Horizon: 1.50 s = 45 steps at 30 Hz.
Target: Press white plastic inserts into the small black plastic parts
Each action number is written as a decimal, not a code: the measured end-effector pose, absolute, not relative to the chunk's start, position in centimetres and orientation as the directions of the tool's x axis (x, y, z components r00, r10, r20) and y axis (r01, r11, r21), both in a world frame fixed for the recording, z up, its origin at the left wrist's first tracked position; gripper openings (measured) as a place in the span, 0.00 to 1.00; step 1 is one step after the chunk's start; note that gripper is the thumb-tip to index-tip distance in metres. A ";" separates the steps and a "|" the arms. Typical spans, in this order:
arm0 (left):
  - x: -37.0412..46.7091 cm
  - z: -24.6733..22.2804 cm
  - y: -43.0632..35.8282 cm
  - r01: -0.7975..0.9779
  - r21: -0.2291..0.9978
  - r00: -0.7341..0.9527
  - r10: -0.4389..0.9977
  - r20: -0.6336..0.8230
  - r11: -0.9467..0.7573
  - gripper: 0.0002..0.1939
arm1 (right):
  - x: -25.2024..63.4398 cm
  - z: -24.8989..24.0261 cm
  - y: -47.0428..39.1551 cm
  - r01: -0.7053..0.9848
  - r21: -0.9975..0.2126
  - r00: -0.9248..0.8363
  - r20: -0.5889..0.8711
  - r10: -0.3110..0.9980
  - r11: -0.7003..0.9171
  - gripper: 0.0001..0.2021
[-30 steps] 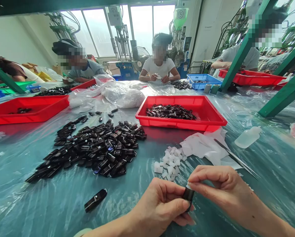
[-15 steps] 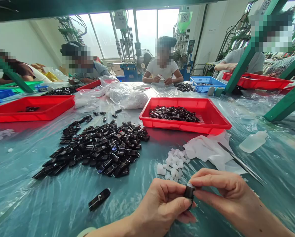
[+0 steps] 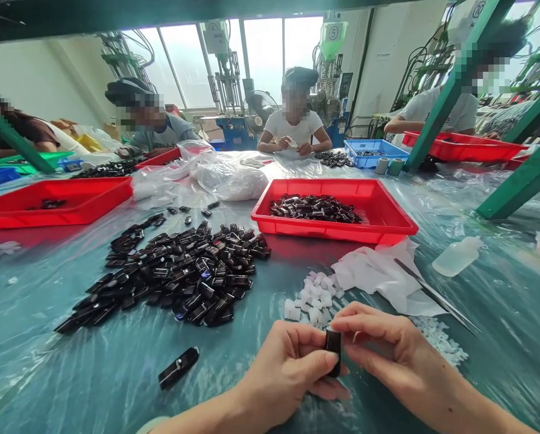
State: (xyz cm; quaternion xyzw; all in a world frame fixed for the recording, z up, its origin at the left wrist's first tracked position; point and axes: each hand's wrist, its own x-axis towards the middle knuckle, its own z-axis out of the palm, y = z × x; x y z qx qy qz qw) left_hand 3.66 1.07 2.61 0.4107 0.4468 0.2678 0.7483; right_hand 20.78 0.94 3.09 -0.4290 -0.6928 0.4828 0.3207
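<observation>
Left hand (image 3: 288,374) pinches a part (image 3: 333,346); right hand (image 3: 394,343) touches its top, grip unclear. Twelve o'clock: tray (image 3: 315,227), hopper (image 3: 331,43) marked "5".

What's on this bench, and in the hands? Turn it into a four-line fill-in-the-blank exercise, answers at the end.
1. The person's ____ hand clasps the side of an upright black piece.
2. A pointed metal tool lies partly across a crumpled sheet coloured ____.
3. The tray nearest that sheet is coloured ____.
4. The green hopper in the background bears the number ____.

Missing words: left; white; red; 5.
</observation>
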 end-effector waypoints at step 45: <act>1.5 9.9 17.8 0.833 0.407 0.312 0.926 0.214 -0.375 0.13 | 20.6 0.3 2.5 0.432 -0.885 -0.339 0.018 0.941 0.172 0.10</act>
